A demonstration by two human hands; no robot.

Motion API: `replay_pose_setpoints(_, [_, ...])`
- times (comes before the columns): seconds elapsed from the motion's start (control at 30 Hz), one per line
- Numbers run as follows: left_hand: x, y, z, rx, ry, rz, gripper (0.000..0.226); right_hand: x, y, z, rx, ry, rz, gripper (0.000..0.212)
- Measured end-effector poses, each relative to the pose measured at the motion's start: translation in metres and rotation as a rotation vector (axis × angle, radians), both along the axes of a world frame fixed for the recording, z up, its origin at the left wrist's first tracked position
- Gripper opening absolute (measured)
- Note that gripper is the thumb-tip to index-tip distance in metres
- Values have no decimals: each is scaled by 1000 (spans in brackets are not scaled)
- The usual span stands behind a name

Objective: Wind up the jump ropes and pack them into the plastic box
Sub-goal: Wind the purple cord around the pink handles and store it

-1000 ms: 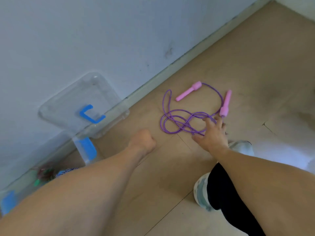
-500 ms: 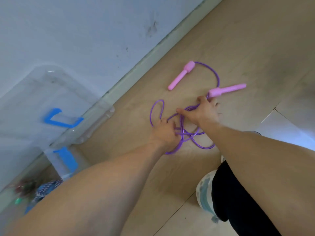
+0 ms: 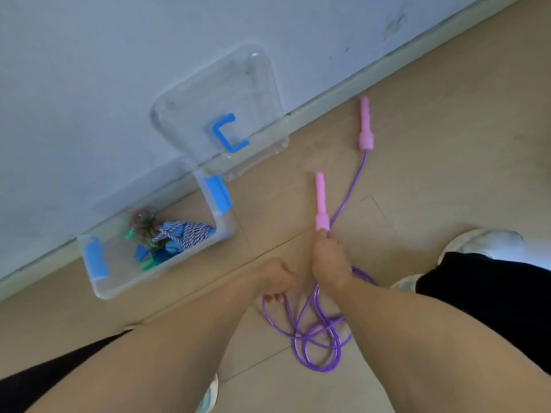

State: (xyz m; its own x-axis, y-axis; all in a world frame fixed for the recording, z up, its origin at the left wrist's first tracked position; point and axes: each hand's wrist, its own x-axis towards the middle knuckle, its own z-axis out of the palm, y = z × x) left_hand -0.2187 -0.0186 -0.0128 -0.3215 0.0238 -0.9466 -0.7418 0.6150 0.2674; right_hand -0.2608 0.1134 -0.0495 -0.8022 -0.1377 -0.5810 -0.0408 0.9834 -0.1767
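A purple jump rope (image 3: 316,335) lies in loose loops on the wooden floor between my forearms. My right hand (image 3: 329,260) pinches the cord just below one pink handle (image 3: 321,204), which points away from me. The other pink handle (image 3: 365,126) lies farther off near the baseboard, joined by a straight run of cord. My left hand (image 3: 275,281) grips the cord at the left side of the loops, fingers curled under. The clear plastic box (image 3: 98,286) with blue latches stands open to the left and holds wound ropes (image 3: 179,236).
The box's clear lid (image 3: 214,96) with a blue handle leans against the white wall behind the box. My white shoes (image 3: 483,242) and dark trouser legs sit at the right and bottom left. The baseboard runs diagonally along the wall.
The view has swung right, bringing the box into sight. Both hands have pulled the rope toward me; the near handle now points away and the cord to the far handle is stretched straight.
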Motion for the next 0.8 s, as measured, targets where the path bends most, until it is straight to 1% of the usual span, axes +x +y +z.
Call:
replay_pose_setpoints(0.1, [14,-26,16,-109,121,116,17,31,-4,27,-85,-277,-20,45])
replay_pose_setpoints(0.17, [19,-38,30,-201,260,109,24,40,-11,51,-95,-377,67,49])
replay_pose_setpoints(0.2, [21,-43,39,-209,323,65,36,40,-16,66,-90,-423,149,52])
replay_pose_setpoints(0.23, [22,-48,52,-179,379,-13,52,38,-23,83,-89,-476,219,48])
replay_pose_setpoints(0.27, [24,-52,67,-131,447,-105,65,33,-30,100,-103,-529,278,37])
replay_pose_setpoints(0.3, [24,-55,85,-89,515,-198,74,26,-37,120,-108,-551,342,25])
replay_pose_setpoints(0.33, [25,-58,104,-61,577,-273,78,19,-46,142,-111,-530,416,20])
replay_pose_setpoints(0.37, [23,-60,125,-45,635,-322,74,11,-55,165,-114,-479,484,19])
replay_pose_setpoints(0.4, [21,-62,149,-33,680,-340,65,2,-63,187,-138,-436,522,19])
replay_pose_setpoints(0.47, [17,-72,196,3,757,-311,41,-12,-79,235,-204,-418,576,22])
replay_pose_setpoints(0.5, [16,-80,219,22,787,-265,35,-19,-85,261,-236,-410,608,22])
replay_pose_setpoints(0.57, [13,-97,266,46,815,-172,30,-32,-93,314,-266,-356,644,20])
replay_pose_setpoints(0.6, [15,-106,287,30,822,-157,26,-34,-96,340,-301,-323,643,20])
replay_pose_setpoints(0.67, [25,-121,326,9,828,-164,24,-26,-103,388,-438,-251,616,19])
replay_pose_setpoints(0.73, [41,-135,363,53,825,-132,30,-10,-110,423,-582,-211,592,20])
replay_pose_setpoints(0.8, [57,-153,386,112,785,-79,27,5,-115,442,-647,-162,633,23])
